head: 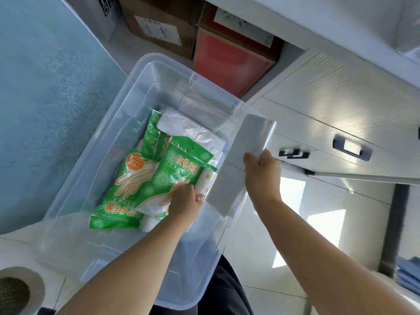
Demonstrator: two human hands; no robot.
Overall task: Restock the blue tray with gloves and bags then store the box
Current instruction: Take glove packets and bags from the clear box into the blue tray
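A clear plastic storage box stands on the floor below me. Inside lie several green glove packets and white bag bundles. My left hand reaches into the box and grips the lower edge of the top green glove packet. My right hand holds a long flat pack of clear plastic bags by its edge, over the box's right rim. The blue tray does not show in this view.
White cabinet drawers with dark handles stand to the right. Cardboard boxes and a red box sit behind the storage box. A blue mat covers the floor at left. A paper roll is at the bottom left.
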